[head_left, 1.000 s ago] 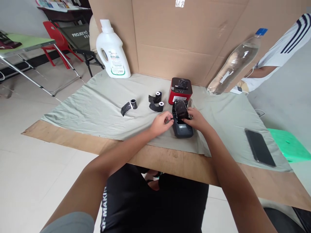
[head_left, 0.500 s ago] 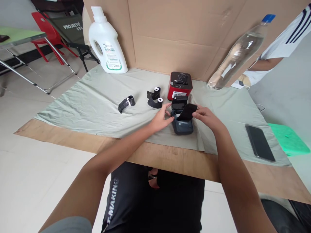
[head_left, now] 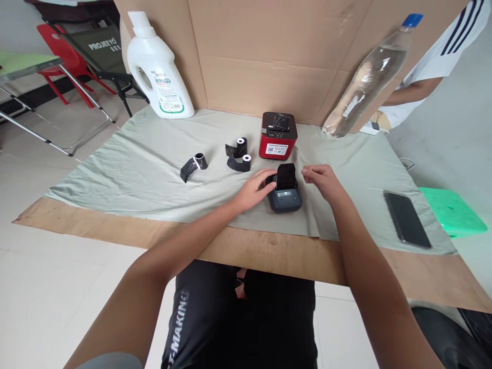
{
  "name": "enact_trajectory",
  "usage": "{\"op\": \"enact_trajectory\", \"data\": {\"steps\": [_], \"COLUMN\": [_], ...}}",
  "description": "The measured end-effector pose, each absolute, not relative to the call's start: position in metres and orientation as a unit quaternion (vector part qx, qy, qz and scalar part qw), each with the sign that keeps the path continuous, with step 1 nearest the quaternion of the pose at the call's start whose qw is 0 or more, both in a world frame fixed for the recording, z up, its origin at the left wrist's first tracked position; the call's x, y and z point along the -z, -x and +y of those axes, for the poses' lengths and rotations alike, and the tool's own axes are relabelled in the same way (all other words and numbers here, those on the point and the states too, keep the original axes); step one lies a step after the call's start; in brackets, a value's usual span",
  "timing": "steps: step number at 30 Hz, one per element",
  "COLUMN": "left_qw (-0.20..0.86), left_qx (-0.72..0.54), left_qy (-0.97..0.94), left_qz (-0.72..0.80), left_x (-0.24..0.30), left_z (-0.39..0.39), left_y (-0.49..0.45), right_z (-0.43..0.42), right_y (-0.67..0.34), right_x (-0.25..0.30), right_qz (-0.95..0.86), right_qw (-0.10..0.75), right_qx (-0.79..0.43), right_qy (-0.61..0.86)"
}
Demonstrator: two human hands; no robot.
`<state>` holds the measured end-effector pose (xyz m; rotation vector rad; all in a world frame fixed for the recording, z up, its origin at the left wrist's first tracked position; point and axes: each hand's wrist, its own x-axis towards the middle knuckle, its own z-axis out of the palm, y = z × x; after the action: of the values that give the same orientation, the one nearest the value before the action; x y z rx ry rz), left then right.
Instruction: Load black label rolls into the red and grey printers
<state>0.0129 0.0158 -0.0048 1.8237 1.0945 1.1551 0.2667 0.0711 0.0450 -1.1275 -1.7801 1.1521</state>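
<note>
Dk printer [head_left: 285, 202]'s just in front of red box [head_left: 278, 145], blk strip [head_left: 286, 177] hiding pt of it. Our L hand [head_left: 255, 188], thumb & fingers apart, touches printer; R hand [head_left: 322, 180], fingers narrow, front-R of box. We've blk rolls [head_left: 241, 165] L of box, water bottle [head_left: 371, 79] R.

**Dressed in black and grey**

Wears black fabric trousers [head_left: 279, 318], printed lengthwise along the left leg with large white block capitals [head_left: 178, 328] reading "MAKING" toward the knee. Adds a grey cloth sleeve [head_left: 113, 361] at the near left, ending above the elbow in a curved hem. Shows left hand [head_left: 254, 189] and right hand [head_left: 322, 179] bare.
</note>
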Motion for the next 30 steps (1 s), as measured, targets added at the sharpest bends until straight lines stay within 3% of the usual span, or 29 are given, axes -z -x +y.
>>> {"op": "enact_trajectory", "data": {"steps": [3, 9, 16, 21, 26, 30], "left_qw": [0.363, 0.419, 0.414, 0.413, 0.465, 0.481], "left_qx": [-0.464, -0.452, -0.439, -0.449, -0.458, -0.452], "left_qy": [-0.689, -0.65, -0.651, -0.644, -0.614, -0.603], "left_qz": [0.423, 0.445, 0.461, 0.461, 0.445, 0.448], "left_x": [0.008, 0.009, 0.005, 0.011, 0.019, 0.022], "left_z": [0.019, 0.028, 0.03, 0.024, 0.026, 0.025], "left_y": [-0.015, -0.015, -0.015, -0.014, -0.013, -0.013], "right_z": [0.074, 0.068, 0.065, 0.03, -0.018, -0.019], "right_y": [-0.259, -0.252, -0.253, -0.24, -0.208, -0.205], "right_x": [-0.035, -0.039, -0.039, -0.013, -0.001, -0.014], "right_qz": [-0.645, -0.686, -0.679, -0.592, -0.694, -0.685], "right_qw": [0.388, 0.25, 0.235, 0.369, 0.351, 0.329], "right_qx": [-0.466, -0.528, -0.517, -0.411, -0.217, -0.194], "right_qy": [0.465, 0.434, 0.465, 0.586, 0.59, 0.62]}}
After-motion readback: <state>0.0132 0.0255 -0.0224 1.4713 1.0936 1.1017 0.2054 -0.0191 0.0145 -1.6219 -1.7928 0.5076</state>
